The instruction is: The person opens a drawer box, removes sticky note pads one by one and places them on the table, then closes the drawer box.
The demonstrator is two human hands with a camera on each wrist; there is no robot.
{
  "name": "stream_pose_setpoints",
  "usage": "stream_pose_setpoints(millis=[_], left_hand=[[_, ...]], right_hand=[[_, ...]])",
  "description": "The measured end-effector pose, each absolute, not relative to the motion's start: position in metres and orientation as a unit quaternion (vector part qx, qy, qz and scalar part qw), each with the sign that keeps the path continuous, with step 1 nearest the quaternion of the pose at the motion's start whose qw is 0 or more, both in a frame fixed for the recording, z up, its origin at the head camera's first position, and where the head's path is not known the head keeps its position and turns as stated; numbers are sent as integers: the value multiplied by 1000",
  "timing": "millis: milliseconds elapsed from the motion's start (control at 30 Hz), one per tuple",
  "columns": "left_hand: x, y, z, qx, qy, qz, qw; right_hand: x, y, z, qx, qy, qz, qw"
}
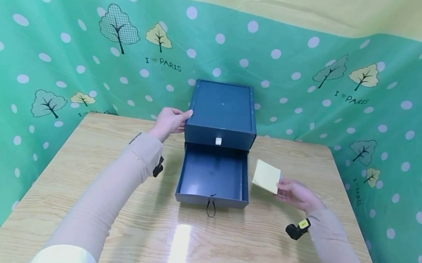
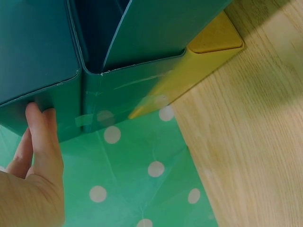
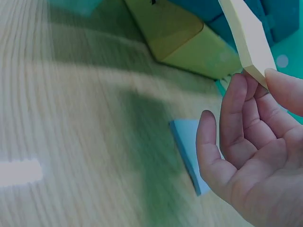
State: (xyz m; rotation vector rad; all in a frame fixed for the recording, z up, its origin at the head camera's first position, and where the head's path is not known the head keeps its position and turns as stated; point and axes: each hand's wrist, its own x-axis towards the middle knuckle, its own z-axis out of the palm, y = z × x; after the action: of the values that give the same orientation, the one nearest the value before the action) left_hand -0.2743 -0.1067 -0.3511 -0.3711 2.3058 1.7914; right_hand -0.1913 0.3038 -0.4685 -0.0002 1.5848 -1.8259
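A dark blue drawer box has its upper drawer in, with a white knob on the front. Below it, the lower drawer is pulled out, a black cord loop hanging from its front. My left hand rests on the box's left side, thumb at the top edge; straight fingers touch the side wall in the left wrist view. To the right of the open drawer, my right hand pinches a pale yellow sticky note pad by its edge, above the table.
A light blue pad lies on the wooden table under my right hand, partly hidden by the fingers. Green dotted cloth hangs behind the box and on both sides. Light glares off the table in front of the drawer.
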Motion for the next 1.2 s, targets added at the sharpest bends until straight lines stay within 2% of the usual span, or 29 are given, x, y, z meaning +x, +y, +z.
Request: stream_pose_setpoints(millis=[367, 1200], left_hand=[[-274, -106, -353, -123, 782, 603, 96], [-273, -105, -351, -128, 780, 605, 99]], right_hand=[[-183, 321, -484, 6, 639, -672, 373], [-181, 331, -502, 55, 734, -583, 345]])
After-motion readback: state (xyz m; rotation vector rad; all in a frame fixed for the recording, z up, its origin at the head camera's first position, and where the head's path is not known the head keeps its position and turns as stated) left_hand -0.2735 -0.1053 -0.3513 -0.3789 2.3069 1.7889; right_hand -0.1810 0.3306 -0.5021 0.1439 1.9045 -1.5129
